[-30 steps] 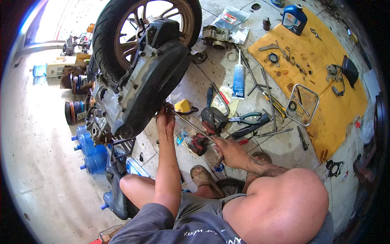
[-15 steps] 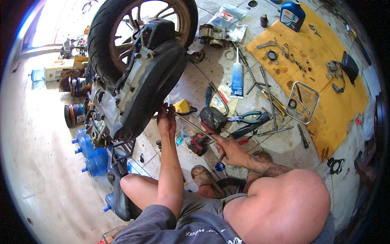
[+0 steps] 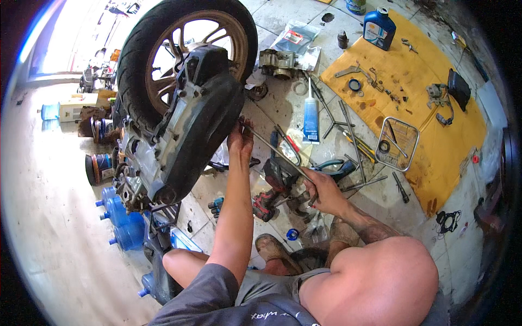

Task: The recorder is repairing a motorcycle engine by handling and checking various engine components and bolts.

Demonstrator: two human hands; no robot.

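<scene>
My left hand [image 3: 240, 139] is raised to the right edge of a black scooter engine cover [image 3: 204, 127], its fingers closed around the tip of a long thin metal wrench [image 3: 270, 145]. That wrench slants down to the right, over the floor. Its other end sits in my right hand [image 3: 325, 193], whose fingers are wrapped round it; the handle is mostly hidden there. The fastener or spot at the wrench's tip is covered by my left fingers. Beyond the cover stands the rear wheel [image 3: 247, 49] with a black tyre and bronze spokes.
Below the wrench lies a red-and-black cordless drill [image 3: 266, 204]. A blue sealant tube [image 3: 310, 122], a wire-framed rack [image 3: 397, 144] and several tools lie to the right. Small parts and an oil bottle [image 3: 379, 30] rest on yellow cardboard [image 3: 440, 157]. Blue water jugs [image 3: 128, 223] stand left.
My left hand has moved up along the cover's edge with the wrench tip. My right hand has shifted up and right, still gripping the wrench. The whole view has shifted slightly.
</scene>
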